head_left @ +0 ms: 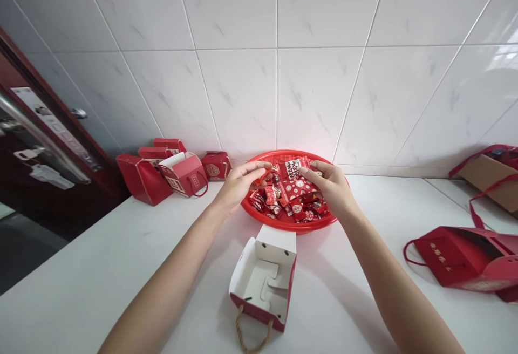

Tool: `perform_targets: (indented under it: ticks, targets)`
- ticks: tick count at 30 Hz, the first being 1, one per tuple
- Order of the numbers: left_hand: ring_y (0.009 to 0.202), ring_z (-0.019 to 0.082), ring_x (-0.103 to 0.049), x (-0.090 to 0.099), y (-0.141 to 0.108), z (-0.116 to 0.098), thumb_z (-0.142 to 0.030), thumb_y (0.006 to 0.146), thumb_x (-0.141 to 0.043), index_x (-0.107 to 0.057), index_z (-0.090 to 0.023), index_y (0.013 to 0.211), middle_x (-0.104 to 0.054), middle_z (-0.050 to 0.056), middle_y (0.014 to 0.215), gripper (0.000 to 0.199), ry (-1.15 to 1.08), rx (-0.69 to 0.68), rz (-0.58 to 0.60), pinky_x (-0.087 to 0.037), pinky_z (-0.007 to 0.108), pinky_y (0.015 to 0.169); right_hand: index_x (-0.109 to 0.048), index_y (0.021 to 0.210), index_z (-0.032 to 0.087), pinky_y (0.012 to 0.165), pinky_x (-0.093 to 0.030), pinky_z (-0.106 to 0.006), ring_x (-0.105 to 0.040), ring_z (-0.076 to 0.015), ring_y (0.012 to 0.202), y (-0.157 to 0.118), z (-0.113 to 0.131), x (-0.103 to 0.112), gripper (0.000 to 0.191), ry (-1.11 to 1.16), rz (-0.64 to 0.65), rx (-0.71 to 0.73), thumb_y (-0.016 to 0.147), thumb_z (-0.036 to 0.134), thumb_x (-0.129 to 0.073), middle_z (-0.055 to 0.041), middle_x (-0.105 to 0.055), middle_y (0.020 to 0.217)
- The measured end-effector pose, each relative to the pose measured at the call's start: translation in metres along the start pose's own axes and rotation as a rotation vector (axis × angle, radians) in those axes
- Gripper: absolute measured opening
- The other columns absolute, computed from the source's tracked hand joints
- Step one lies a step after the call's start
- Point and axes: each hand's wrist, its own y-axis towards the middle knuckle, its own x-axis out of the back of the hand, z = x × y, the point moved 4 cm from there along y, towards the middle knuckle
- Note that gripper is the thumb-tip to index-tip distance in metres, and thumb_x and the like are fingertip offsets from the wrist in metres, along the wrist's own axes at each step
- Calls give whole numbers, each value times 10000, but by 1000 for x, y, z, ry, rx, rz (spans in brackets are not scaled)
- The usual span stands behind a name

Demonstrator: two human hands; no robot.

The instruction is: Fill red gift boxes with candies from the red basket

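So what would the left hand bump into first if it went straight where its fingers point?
Probably the red-and-white packet at the fingertips of the right hand. It's hard to tell how high the left hand is, so it might brush the little packets below first.

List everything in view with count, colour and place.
Basket: one, red, centre, near wall
Wrapped sweets: many, red and white, in basket
Open box: one, white inside, red outside, nearer than basket
Closer-packed boxes: at least five, red, left
Right-side box: at least one, red, right
Carton: one, brown, far right
Counter: one, white, underneath
Wall tiles: many, pale grey, behind
Door: one, dark reddish-brown, far left
Left hand: one, bare, holding orange-red item
Right hand: one, bare, holding red-and-white packet
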Motion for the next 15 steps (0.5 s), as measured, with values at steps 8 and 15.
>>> perform_targets:
  ticks: [8, 15]
  targets:
    - [802, 178, -652, -11, -28, -4, -546, 743, -830, -742, -167, 815, -718, 32, 836, 396, -102, 47, 246, -561, 264, 666, -597, 721, 190, 477, -358, -243, -445, -100, 524, -25, 27, -21, 432, -128, 80, 108, 747, 552, -832, 37, -518, 615]
    - [792, 167, -702, -25, -48, -9, -407, 781, -870, -759, -143, 913, -764, 47, 871, 315, 1, 20, 376, -577, 274, 733, -678, 792, 186, 502, -396, -266, -526, -151, 598, -32, 25, -28, 414, -243, 44, 174, 793, 587, -784, -22, -618, 701]
